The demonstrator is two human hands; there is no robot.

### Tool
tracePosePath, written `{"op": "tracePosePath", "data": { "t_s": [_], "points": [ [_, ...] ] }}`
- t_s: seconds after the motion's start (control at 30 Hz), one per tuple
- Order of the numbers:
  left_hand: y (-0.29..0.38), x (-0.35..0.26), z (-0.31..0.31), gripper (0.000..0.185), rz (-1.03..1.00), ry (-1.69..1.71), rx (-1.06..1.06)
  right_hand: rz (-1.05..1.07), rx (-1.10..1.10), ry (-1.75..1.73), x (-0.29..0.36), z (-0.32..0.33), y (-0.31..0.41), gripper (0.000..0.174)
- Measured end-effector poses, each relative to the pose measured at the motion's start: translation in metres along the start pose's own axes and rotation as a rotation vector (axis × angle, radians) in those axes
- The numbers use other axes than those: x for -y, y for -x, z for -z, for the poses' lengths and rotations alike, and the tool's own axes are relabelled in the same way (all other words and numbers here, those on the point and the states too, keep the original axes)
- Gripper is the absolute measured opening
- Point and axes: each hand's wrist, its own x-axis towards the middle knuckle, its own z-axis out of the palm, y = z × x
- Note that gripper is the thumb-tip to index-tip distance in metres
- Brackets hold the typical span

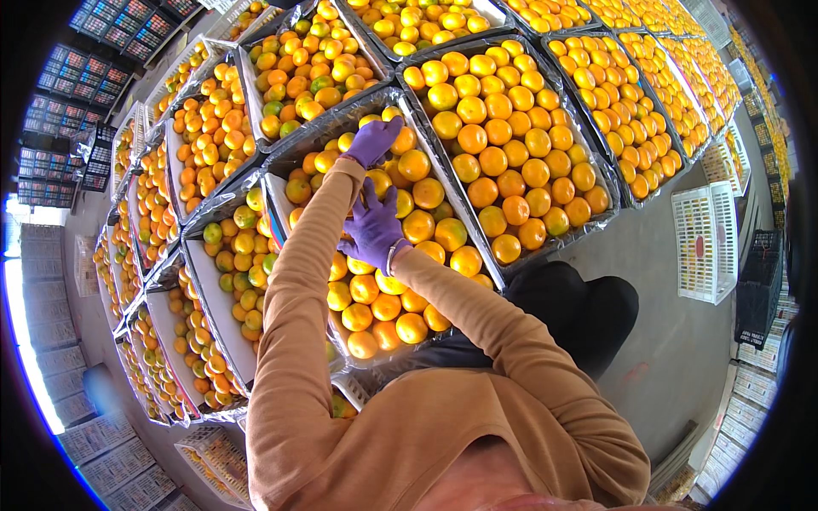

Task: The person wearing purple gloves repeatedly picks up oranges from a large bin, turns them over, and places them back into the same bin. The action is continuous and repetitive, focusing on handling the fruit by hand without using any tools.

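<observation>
Both of my hands wear purple gloves and are over a plastic-lined crate (410, 105) of orange and yellow-green citrus fruit, likely mandarins. My left hand (374, 142) is at the far part of the crate, its fingers bent beside a mandarin (404, 140); whether it grips a fruit is hidden. Closer to me, my right hand (374, 230) lies palm down on the fruit with its fingers spread. What is under that palm cannot be seen. A white band circles the right wrist. Large mandarins (386, 306) sit in rows at the crate's near end.
A crate of neatly set mandarins (514, 153) adjoins on the right. Loosely filled crates, one with greener fruit (243, 255), stand on the left. White plastic baskets (705, 243) and a black crate (759, 287) rest on the floor at right. My dark-clad knee (575, 313) touches the crates' near side.
</observation>
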Motion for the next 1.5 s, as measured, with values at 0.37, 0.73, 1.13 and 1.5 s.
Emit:
{"op": "tracePosePath", "data": {
  "t_s": [0.37, 0.73, 1.13, 1.5],
  "points": [
    [0.009, 0.010, 0.011, 0.070, -0.007, 0.117, 0.130, -0.002, 0.046, 0.005, -0.001, 0.013, -0.001, 0.061],
    [0.012, 0.000, 0.027, 0.078, 0.023, -0.017, 0.234, 0.037, -0.068, 0.010, -0.008, 0.002, 0.001, 0.059],
    [0.071, 0.025, 0.087, 0.036, -0.152, 0.240, 0.033, 0.080, -0.142, 0.030, -0.012, -0.005, 0.002, 0.058],
    [0.481, 0.262, 0.152, 0.034, 0.408, 0.388, -1.029, 0.279, -0.307, 0.161, -0.026, -0.015, -0.002, 0.050]
  ]
}}
